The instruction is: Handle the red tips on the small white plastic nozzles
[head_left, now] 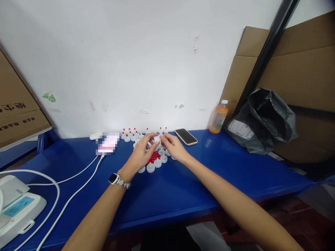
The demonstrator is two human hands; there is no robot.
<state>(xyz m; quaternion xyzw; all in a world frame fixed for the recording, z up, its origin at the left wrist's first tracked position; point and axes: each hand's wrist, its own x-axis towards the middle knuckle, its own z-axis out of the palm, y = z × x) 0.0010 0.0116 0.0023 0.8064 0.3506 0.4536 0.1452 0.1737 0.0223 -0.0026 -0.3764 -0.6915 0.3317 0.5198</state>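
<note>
Meeting over the blue plastic table (183, 181), the left hand (142, 153) and right hand (174, 146) pinched 1 small white plastic cap (156, 138) between their fingertips, fingers curled closed around it. It hung just above a heap of small red plastic plugs (154, 157) ringed by loose white caps (154, 165). A black smartphone (186, 136) lay near the right hand.

A blurred patch (108, 143) hides something on the tabletop (183, 181). The small white piece (157, 138) between the fingertips is too tiny to identify. The white device (15, 205) is cut off at the left edge.
</note>
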